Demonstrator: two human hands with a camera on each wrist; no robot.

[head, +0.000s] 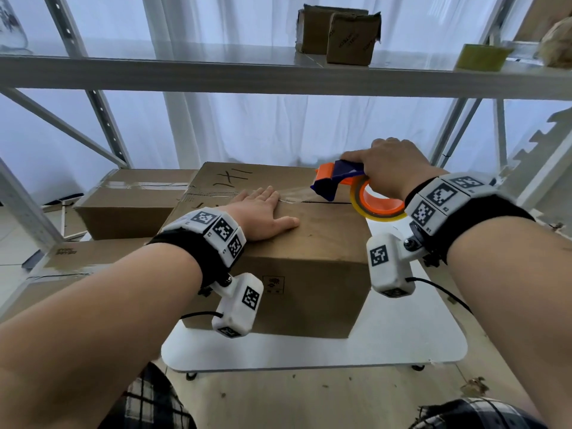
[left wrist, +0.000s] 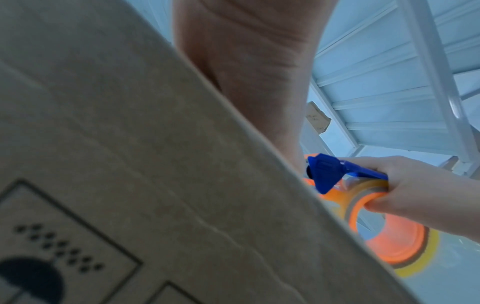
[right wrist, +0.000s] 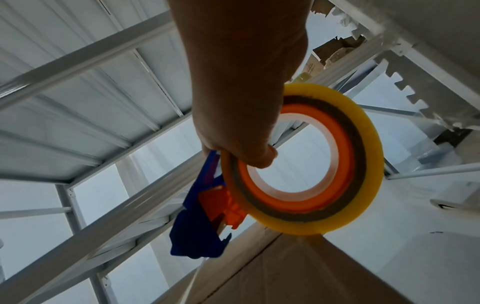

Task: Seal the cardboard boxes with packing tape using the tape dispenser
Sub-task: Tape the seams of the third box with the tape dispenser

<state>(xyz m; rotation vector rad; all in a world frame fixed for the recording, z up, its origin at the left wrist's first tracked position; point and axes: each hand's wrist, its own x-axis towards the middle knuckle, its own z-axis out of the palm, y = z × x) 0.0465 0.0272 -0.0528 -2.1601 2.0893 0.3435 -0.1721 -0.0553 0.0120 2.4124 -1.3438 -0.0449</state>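
Observation:
A brown cardboard box (head: 309,243) stands on a small white table (head: 402,342) in front of me. My left hand (head: 263,212) lies flat on its top, fingers straight, over the centre seam. My right hand (head: 390,168) grips an orange and blue tape dispenser (head: 340,181) with a yellowish tape roll (head: 377,209) just above the right part of the seam. A strip of clear tape runs from the dispenser to the box top near my left fingertips. The right wrist view shows the tape roll (right wrist: 306,160), my right hand (right wrist: 241,102) and the box (right wrist: 298,273) below it.
Two more cardboard boxes (head: 130,199) sit to the left, one behind the other. A white metal shelf (head: 278,75) crosses overhead and carries small boxes (head: 340,35) and a tape roll (head: 483,57). Rack posts stand at left and right.

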